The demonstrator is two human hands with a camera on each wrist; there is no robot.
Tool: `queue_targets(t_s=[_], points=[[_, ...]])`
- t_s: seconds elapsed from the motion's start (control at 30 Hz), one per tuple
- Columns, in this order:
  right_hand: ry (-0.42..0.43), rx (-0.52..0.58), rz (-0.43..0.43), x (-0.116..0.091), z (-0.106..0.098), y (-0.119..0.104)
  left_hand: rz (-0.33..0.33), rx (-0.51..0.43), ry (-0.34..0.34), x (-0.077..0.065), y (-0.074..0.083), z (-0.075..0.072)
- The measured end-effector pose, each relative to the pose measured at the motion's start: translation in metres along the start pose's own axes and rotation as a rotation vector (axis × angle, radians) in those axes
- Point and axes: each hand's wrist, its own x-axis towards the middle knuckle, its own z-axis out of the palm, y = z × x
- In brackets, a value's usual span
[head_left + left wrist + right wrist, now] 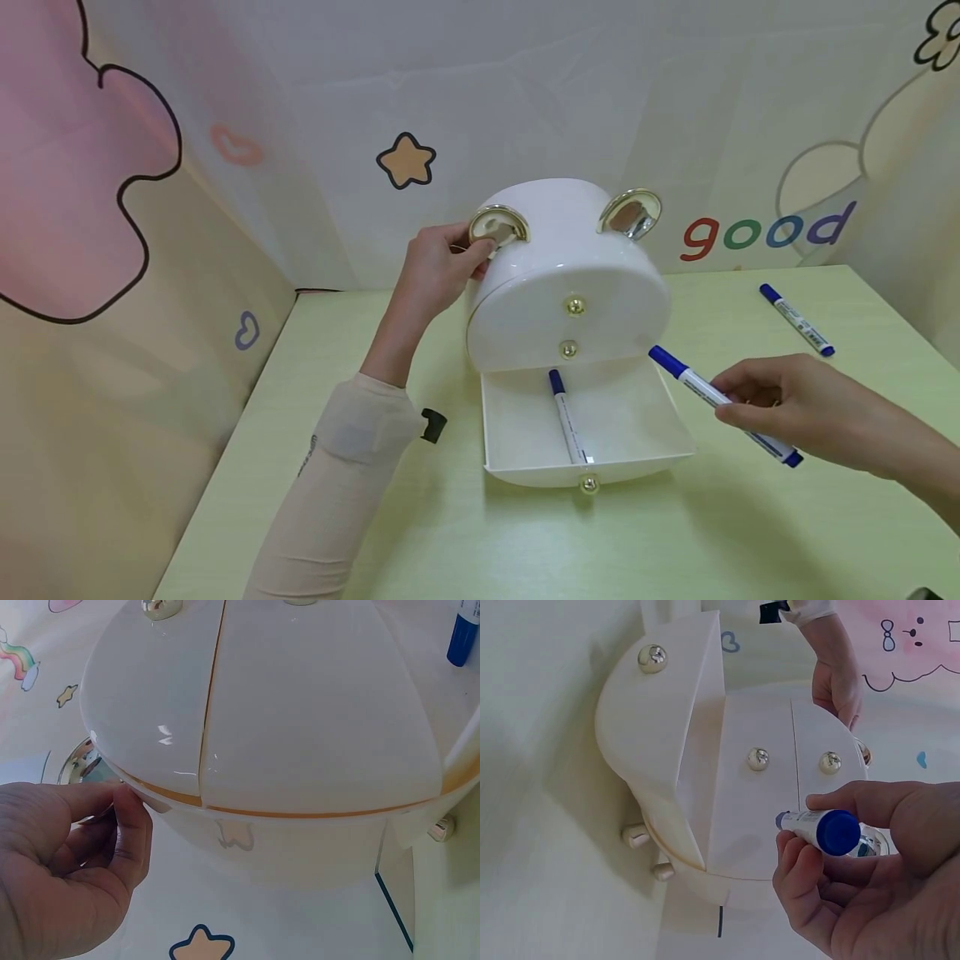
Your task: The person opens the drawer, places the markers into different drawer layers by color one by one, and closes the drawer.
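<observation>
A white drawer box [567, 317] with gold ears and round gold knobs stands on the table, its bottom drawer [630, 417] pulled out. One blue-capped marker [568, 421] lies in that drawer. My left hand [438, 267] pinches the gold ear [498, 225] on the box's left side between thumb and fingers; the left wrist view shows the hand [82, 855] at the box's edge. My right hand [795, 408] holds another blue marker [701, 387] between thumb and fingers, its cap toward the drawer's right side. In the right wrist view the marker's blue end [838, 832] faces the camera.
A third blue marker [797, 320] lies on the pale green table [570, 550] to the right of the box. Behind the box hangs a printed backdrop [480, 92] with a star and the word "good". The second gold ear [630, 214] sticks up at the box's right.
</observation>
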Motion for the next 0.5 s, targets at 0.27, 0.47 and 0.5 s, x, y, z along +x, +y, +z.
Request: queue_targets(t_s=[0.27, 0.47, 0.5], points=[[-0.04, 0.006, -0.012, 0.0013, 0.002, -0.0025, 0.004, 0.002, 0.0, 0.0001, 0.0008, -0.0005], [-0.062, 0.013, -0.018, 0.0022, 0.0038, -0.0088, -0.006, 0.002, -0.005, 0.0005, 0.0002, 0.0], [-0.068, 0.016, -0.019, 0.0023, 0.0043, -0.0098, -0.008, 0.003, -0.005, 0.0003, 0.0003, 0.0]])
